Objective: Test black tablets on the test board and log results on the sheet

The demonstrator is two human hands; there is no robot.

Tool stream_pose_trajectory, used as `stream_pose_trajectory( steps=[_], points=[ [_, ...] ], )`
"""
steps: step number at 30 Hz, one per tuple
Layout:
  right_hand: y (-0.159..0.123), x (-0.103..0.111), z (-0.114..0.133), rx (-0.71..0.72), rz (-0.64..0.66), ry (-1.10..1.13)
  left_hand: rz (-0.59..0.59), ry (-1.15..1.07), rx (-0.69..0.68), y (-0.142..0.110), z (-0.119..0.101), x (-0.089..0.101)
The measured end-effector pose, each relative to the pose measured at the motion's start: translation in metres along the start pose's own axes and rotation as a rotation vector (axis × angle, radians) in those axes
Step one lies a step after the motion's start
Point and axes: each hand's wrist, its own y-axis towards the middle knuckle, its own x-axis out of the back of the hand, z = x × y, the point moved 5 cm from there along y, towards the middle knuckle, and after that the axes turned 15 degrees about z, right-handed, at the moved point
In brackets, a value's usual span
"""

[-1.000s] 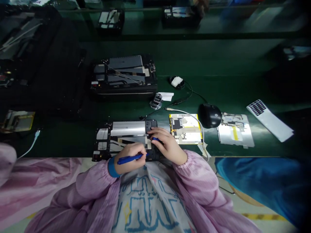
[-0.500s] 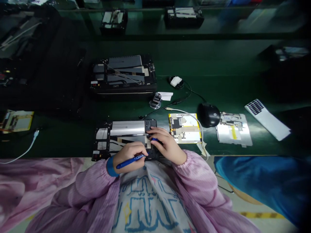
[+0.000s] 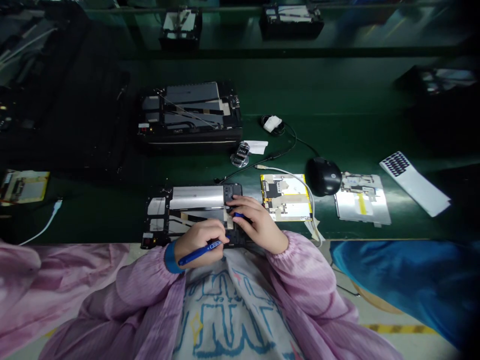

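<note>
An opened tablet housing [image 3: 197, 196] with a silver battery strip and black edges lies flat at the table's front edge. My left hand [image 3: 204, 240] is closed around a blue pen [image 3: 195, 255], its tip end by the lower right part of the housing. Beneath that hand, part of the housing is hidden. My right hand [image 3: 260, 226] rests over the housing's right end, fingers bent, with a small blue pen cap [image 3: 240, 215] pinched between thumb and fingers. Its fingertips touch or hover just above the dark part; I cannot tell which.
Behind the housing stands a stack of similar housings [image 3: 193, 135]. A tally counter [image 3: 240, 153], a wired black mouse [image 3: 324, 176] and a white cable [image 3: 309, 192] lie to the right. Beyond are a yellow-edged panel [image 3: 290, 215], a silver plate [image 3: 380, 205] and a label strip [image 3: 420, 190].
The pen in my left hand has turned and shifted very slightly. Both hands keep their places on the housing. The camera view has tilted a little.
</note>
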Motion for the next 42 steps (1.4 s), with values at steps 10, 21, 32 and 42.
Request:
stream_pose_trajectory(
  steps=[10,21,32,42],
  points=[
    [-0.001,-0.002,0.014,-0.047,0.041,-0.239,-0.248,-0.473,0.010,-0.016,0.012,0.014],
    [0.009,-0.013,0.040,0.040,0.154,-0.233,-0.093,-0.179,0.123,-0.024,0.001,0.025],
    [-0.022,-0.022,0.000,-0.425,0.034,-0.352,-0.876,-0.536,0.184,-0.141,0.062,0.091],
    [-0.013,0.050,0.013,-0.366,-0.559,0.835,-0.905,-0.652,-0.214,-0.133,0.026,0.121]
  ],
)
